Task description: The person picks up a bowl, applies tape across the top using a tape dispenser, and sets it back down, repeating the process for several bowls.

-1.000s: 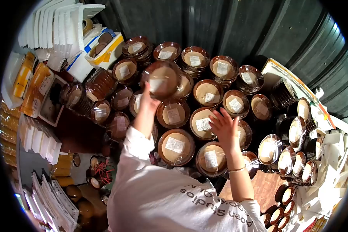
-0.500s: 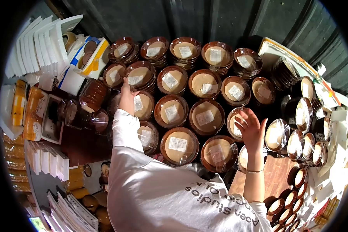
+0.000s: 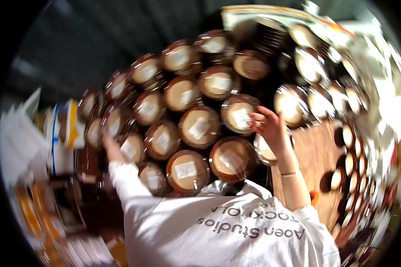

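Head view: film-wrapped bowls [image 3: 199,127] packed tight, blurry.
Right hand [image 3: 268,126] at 3 o'clock, fingers apart, empty; left hand [image 3: 108,147] at 9 o'clock, fingers unreadable. Bowls likely light, film slippery: grip rims.

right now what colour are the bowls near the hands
Brown bowls, each with a white label; head view, though blurred.

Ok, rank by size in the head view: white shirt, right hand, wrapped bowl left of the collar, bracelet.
1. White shirt
2. Wrapped bowl and right hand: too alike to rank, hand likely nearer camera
3. Bracelet
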`<move>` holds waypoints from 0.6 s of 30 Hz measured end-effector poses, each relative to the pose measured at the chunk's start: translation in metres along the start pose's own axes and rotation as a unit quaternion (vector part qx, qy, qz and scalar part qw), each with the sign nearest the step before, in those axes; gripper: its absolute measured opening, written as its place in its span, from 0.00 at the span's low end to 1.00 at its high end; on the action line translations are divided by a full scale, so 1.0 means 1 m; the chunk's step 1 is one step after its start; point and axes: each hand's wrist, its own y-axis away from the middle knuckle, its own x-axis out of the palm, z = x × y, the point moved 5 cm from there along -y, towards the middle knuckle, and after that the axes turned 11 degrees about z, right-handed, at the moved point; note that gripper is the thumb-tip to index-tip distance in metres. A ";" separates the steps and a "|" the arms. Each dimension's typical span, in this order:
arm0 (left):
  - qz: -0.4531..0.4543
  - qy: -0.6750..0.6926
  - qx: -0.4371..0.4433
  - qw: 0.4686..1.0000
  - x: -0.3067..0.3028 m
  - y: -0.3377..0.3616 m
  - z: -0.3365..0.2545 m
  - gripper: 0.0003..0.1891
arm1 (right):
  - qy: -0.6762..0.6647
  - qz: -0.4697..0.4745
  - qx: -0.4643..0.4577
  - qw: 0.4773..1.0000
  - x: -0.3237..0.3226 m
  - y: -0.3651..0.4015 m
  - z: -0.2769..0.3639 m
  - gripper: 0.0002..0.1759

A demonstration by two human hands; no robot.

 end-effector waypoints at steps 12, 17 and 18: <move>-0.169 -0.505 0.046 0.845 0.031 0.019 -0.042 0.33 | -0.040 -0.241 -0.161 0.956 -0.111 0.212 0.037 0.31; -0.282 -0.421 0.206 0.837 0.097 0.079 -0.097 0.33 | 0.001 -0.580 -0.222 0.784 -0.198 0.361 0.045 0.29; -0.221 -0.367 0.369 0.825 0.107 0.051 -0.098 0.31 | 0.087 -0.682 -0.162 0.707 -0.235 0.398 0.041 0.28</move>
